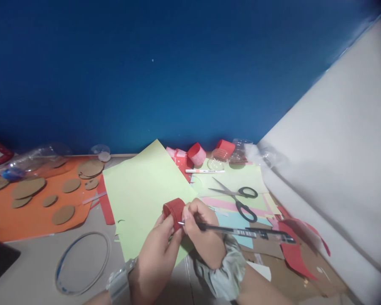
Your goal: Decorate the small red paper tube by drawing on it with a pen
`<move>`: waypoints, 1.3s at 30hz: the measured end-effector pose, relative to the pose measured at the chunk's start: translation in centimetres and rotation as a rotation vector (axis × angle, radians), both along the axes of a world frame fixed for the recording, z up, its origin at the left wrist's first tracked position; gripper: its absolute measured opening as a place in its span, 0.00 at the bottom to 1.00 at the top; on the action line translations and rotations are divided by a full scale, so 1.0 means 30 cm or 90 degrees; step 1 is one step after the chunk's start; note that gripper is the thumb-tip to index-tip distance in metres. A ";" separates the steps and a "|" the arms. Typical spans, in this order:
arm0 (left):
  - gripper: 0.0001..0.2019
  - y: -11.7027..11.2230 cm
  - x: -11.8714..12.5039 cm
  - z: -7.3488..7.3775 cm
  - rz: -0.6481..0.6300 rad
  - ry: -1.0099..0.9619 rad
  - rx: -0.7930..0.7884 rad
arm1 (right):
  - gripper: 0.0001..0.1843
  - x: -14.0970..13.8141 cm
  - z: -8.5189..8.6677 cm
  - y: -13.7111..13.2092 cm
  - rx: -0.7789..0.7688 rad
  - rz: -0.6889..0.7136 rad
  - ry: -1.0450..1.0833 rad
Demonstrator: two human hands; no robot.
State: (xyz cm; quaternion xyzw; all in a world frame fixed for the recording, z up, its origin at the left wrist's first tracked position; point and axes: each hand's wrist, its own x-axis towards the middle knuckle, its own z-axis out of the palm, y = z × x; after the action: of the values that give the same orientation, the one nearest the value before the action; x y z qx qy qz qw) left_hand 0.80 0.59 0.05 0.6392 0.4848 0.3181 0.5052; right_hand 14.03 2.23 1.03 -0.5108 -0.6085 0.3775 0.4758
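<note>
My left hand [160,243] is closed around a small dark-red rolled ring [175,206] that looks like paper, its fingers inside and beside the loop. A pen [241,231] with a dark barrel and a barcode label lies in my right hand [205,228]. Its metal tip points left, right at the ring's lower side; whether it touches cannot be made out. The right fingertips pinch by the ring's right edge. Beneath both hands lies a large light-green paper sheet [142,186]. Black-handled scissors [238,194] rest with blades parted to the right of the hands.
Left, several cardboard discs [63,214] lie on orange paper [79,169]. A tape-like hoop [82,263] is nearer. Behind stand red paper rings [197,154], clear plastic cups [218,159] and a white marker [205,171]. Red scraps [295,254] lie right, beside a white wall [346,127].
</note>
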 end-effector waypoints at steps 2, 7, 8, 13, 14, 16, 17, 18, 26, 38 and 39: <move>0.18 -0.001 0.002 0.001 0.007 0.001 -0.010 | 0.13 -0.001 -0.002 -0.002 -0.004 -0.023 0.000; 0.18 0.000 0.001 -0.001 0.002 0.018 -0.017 | 0.13 0.005 0.003 -0.002 0.019 0.050 -0.058; 0.18 0.000 0.001 0.000 0.003 0.018 -0.018 | 0.13 0.005 0.005 -0.001 0.016 0.049 -0.053; 0.17 0.001 0.003 0.010 0.016 0.000 -0.031 | 0.13 0.000 0.013 -0.001 0.020 -0.004 -0.024; 0.17 0.000 0.003 0.013 0.018 -0.001 -0.032 | 0.13 0.001 0.015 0.000 0.027 0.009 -0.033; 0.16 -0.002 0.003 0.017 0.018 0.004 -0.034 | 0.13 0.004 0.018 0.002 0.037 0.057 -0.052; 0.16 -0.004 0.003 0.019 0.018 0.010 -0.036 | 0.14 0.005 0.018 0.004 0.036 0.075 -0.056; 0.16 -0.005 0.003 0.021 0.018 0.015 -0.037 | 0.14 0.006 0.017 0.005 0.030 0.081 -0.053; 0.14 -0.004 0.000 0.016 0.023 0.006 -0.024 | 0.13 0.008 0.009 0.000 0.035 0.042 -0.048; 0.10 -0.001 0.004 0.029 0.017 -0.006 -0.027 | 0.14 0.012 0.001 -0.003 0.018 0.036 -0.037; 0.10 -0.001 0.004 0.030 0.017 0.000 -0.026 | 0.14 0.016 0.005 -0.002 0.022 0.061 -0.050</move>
State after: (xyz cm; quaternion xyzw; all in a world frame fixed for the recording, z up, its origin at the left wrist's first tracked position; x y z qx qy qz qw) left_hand 0.92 0.56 0.94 0.6222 0.4998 0.3146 0.5139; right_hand 14.52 2.16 1.19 -0.4873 -0.6569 0.3688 0.4415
